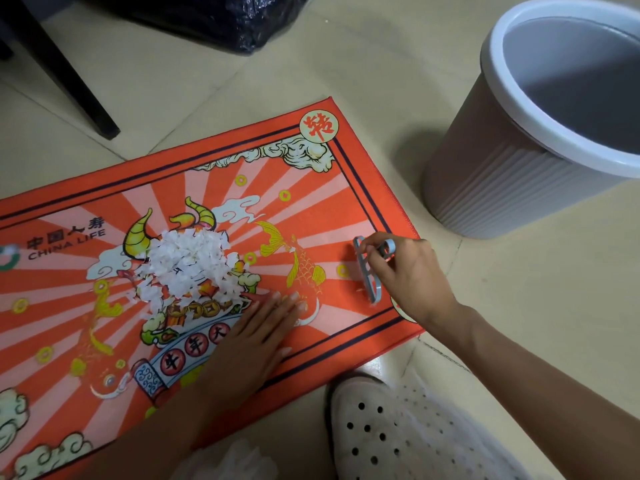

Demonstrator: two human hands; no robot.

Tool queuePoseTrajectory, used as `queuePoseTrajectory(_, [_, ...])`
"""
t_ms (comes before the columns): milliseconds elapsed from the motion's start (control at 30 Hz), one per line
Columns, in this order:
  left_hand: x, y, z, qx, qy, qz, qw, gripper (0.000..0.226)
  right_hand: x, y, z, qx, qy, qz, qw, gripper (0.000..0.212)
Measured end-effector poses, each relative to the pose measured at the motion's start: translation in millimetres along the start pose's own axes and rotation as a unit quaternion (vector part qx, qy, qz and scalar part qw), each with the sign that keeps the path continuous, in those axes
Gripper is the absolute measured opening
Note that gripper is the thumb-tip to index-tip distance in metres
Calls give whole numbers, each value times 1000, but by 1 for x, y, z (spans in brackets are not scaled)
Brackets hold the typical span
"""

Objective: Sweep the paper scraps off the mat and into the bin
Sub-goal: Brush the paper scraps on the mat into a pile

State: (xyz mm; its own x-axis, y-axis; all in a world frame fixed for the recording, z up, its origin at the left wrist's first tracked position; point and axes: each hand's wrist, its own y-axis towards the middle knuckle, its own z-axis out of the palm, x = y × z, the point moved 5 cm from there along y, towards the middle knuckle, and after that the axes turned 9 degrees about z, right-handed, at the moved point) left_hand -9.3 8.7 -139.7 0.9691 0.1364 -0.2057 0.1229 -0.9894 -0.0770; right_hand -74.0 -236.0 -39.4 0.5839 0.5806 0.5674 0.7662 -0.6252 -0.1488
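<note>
Looking down from where the person crouches, almost nothing of the job seems done: the paper scraps (188,263) sit in one white heap on the middle of the red mat (311,209), over the printed ox head, with a few loose bits trailing toward the near edge, and the bin (540,133) shows only bare grey inside as far as can be seen. The left hand (252,344) lies flat and released on the mat, palm down, fingers together, just beside the near-right fringe of the heap, holding nothing. The right hand (408,271) is pinched around a small grey-blue tool (369,271), some kind of scraper or brush, standing on its edge near the mat's right end; what sort it is I cannot tell for sure. What is left, by my reckoning, is the whole sweep and the lift into the bin. Room is decent: a clear stretch of mat runs from heap to tool, and bare tile lies between the mat's right edge and the bin, which stands well apart, up and to the right. A white perforated shoe (381,431) sits just off the near edge, and a black bag (221,19) lies beyond the far side.
</note>
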Motion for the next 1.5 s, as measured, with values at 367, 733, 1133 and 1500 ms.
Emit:
queuePoseTrajectory(367, [5,-26,5,13,7,-18,1000,58,41,23,18,12,72,-1,997,20])
queuePoseTrajectory(733, [12,-45,4,5,0,-43,999,59,40,12,32,6,-14,-17,1000,19])
queuePoseTrajectory(1133, [11,-66,12,4,29,-33,999,54,112,23,78,47,27,-32,998,21])
queuePoseTrajectory(1500, [11,-67,14,13,13,-43,999,55,148,28,81,61,19,-50,997,21])
